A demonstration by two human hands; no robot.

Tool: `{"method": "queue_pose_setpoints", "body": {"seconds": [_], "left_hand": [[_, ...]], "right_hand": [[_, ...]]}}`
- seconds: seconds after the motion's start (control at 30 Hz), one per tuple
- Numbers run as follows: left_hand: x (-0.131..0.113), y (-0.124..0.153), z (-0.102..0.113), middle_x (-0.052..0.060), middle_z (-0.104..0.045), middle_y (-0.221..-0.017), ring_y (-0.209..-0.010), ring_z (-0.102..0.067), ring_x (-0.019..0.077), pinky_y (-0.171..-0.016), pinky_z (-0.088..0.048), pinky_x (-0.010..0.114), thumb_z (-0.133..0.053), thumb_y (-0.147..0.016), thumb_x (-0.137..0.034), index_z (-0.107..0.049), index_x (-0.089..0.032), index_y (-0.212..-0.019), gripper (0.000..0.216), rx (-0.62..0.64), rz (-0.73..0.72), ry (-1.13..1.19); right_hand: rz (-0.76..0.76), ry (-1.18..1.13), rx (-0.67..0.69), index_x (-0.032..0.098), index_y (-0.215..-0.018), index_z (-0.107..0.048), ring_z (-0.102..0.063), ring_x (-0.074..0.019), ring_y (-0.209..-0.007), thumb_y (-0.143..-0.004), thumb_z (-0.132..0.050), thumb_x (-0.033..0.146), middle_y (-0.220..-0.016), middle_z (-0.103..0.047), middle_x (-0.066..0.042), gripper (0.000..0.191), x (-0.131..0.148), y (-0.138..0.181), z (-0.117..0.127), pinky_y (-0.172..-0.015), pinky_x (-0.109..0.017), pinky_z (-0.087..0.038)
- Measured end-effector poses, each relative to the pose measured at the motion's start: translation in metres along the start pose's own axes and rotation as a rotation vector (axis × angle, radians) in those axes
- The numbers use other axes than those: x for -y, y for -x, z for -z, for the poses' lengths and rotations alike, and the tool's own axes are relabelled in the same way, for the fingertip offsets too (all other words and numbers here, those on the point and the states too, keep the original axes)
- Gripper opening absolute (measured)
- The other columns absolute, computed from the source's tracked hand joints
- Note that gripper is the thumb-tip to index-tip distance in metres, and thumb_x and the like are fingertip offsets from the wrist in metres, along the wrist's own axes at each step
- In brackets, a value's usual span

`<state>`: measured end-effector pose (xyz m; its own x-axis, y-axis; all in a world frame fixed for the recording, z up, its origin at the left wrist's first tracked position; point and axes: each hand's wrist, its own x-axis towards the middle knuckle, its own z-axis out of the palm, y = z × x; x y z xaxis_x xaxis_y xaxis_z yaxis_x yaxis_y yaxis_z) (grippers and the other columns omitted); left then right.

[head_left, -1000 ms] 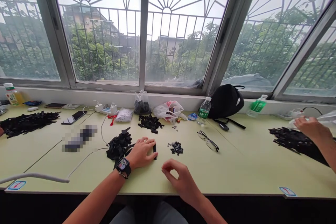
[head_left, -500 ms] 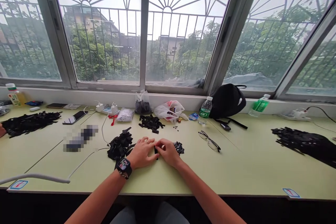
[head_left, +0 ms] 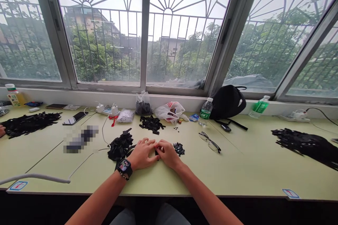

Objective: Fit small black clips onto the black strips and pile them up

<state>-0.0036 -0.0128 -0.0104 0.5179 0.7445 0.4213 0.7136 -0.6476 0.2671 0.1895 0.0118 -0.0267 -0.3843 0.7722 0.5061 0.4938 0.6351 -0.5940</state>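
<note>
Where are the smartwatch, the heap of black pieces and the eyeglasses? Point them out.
smartwatch (head_left: 124, 165): head view, on its screen.
heap of black pieces (head_left: 120, 147): head view, on the middle of the heap.
eyeglasses (head_left: 203, 136): head view, on one lens.

Desk materials: matt against glossy
Black strips (head_left: 120, 146) are showing a matt, slightly rough finish, plastic or rubber unclear; the carrier bag (head_left: 169, 110) is gleaming, thin glossy plastic; the water bottle (head_left: 205, 111) is shining, smooth clear plastic; the backpack (head_left: 228, 102) is looking matt, black cloth; the desk top (head_left: 232, 172) is showing smooth pale-green laminate.
</note>
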Motion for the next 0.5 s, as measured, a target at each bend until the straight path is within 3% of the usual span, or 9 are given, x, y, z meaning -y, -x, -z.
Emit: {"method": "queue_pose_setpoints", "body": {"seconds": [0.5], "left_hand": [[-0.0009, 0.0002, 0.0004, 0.003, -0.059, -0.146, -0.131, -0.049, 0.0345, -0.108, -0.044, 0.052, -0.069, -0.088, -0.048, -0.059, -0.036, -0.138, 0.053, 0.002, 0.009, -0.019]], "right_hand": [[-0.043, -0.004, -0.026, 0.018, -0.073, -0.066, -0.058, -0.0146, -0.069, -0.087, -0.058, 0.009, -0.081, -0.064, -0.002, 0.018, -0.0018, 0.0039, -0.0010, -0.068, -0.026, -0.045]]}}
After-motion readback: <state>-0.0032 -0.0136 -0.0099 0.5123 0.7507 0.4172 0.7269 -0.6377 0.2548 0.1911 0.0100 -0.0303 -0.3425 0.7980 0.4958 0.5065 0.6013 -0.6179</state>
